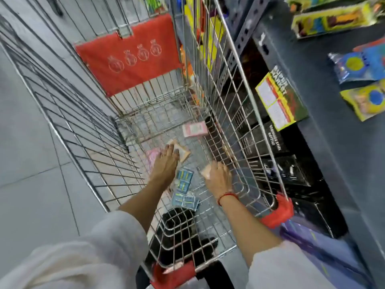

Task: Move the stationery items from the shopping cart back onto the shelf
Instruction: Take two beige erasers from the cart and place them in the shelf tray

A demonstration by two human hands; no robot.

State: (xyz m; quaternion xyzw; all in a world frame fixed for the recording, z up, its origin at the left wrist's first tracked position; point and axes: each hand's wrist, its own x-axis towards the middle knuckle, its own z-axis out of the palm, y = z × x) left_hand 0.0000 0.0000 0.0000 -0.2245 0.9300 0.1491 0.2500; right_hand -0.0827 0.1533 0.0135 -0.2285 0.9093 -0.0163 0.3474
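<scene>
Both my arms reach down into a wire shopping cart (68, 140). My left hand (165, 161) lies on a tan flat packet (183, 152) on the cart floor, fingers spread over its edge, beside a pink packet (151, 157). My right hand (218, 176) is closed on a small peach-coloured packet (205, 172). Blue blister packs (183, 178) and more blue packs (185, 200) lie between my forearms. A pink-and-white box (194, 129) lies farther up the cart floor. The grey shelf (325, 84) stands at the right.
The cart's red child-seat flap (129, 53) stands at the far end. Red corner bumpers (278, 213) cap the near rim. On the shelf lie colourful packs (333, 19) and a yellow-red box (279, 99); black boxes (291, 170) fill the lower shelf. Grey tiled floor (31, 163) lies left.
</scene>
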